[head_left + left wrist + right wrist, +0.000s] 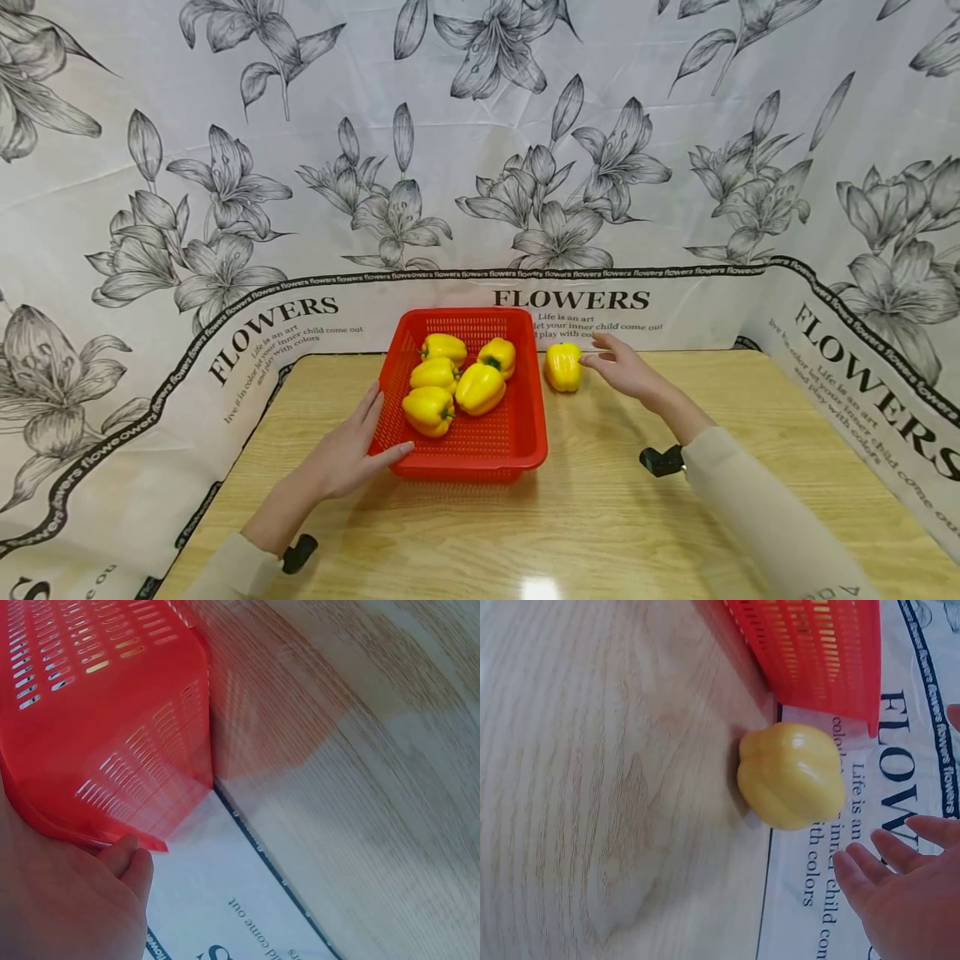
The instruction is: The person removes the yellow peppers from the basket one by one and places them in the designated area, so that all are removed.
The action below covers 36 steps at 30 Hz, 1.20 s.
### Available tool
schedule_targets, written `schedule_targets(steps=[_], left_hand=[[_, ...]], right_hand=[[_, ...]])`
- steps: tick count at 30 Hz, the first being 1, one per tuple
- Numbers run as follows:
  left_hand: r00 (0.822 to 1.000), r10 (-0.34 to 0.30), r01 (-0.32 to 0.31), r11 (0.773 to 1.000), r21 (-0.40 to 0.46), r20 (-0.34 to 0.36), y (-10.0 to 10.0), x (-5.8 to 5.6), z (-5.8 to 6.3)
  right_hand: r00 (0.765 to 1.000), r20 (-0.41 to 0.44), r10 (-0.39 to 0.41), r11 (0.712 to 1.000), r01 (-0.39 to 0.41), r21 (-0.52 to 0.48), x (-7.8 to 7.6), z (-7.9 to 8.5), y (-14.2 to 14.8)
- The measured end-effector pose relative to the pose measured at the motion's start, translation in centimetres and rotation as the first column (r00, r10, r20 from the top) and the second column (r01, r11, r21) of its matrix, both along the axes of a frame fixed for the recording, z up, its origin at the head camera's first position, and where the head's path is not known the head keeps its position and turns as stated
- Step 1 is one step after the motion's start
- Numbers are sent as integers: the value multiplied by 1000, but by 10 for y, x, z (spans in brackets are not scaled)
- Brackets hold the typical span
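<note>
A red plastic basket (pixel 468 457) with slotted walls stands on the table, with several yellow bell peppers (pixel 481 389) inside it. My left hand (pixel 337 457) holds the basket's near left corner, thumb over the front rim and fingers along the left side. In the left wrist view, fingers (pixel 136 871) sit right at the rim. One more yellow bell pepper (pixel 563 367) lies on the table just right of the basket. To the right of that pepper is my right hand (pixel 626 371), its fingers spread; the right wrist view shows a gap between the fingertips and the pepper (pixel 790 777).
The light wooden table (pixel 600 517) ends at the back against a white cloth (pixel 420 287) printed with flowers and lettering. This cloth also runs along both sides. Each wrist carries a small black device (pixel 662 461).
</note>
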<state>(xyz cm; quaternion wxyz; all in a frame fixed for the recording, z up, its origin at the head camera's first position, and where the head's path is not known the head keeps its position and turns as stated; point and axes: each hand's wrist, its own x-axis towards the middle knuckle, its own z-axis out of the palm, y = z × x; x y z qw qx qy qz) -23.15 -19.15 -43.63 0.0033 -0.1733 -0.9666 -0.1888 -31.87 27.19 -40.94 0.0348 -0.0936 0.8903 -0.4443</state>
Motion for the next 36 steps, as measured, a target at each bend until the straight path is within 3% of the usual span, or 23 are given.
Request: schedule_targets(steps=[11, 21, 26, 36], left_hand=[[1000, 1, -1, 1000, 0, 1, 2, 0, 1], [1000, 8, -9, 1000, 19, 24, 1, -1, 0], [1000, 10, -10, 1000, 21, 8, 0, 0, 0], [1000, 9, -9, 1000, 27, 7, -1, 0, -3]], right_hand=[[998, -19, 54, 998, -54, 33, 22, 13, -13], [993, -36, 113, 993, -114, -35, 38, 20, -44], [980, -105, 170, 981, -178, -74, 41, 21, -63], [955, -195, 223, 974, -228, -5, 39, 20, -107]])
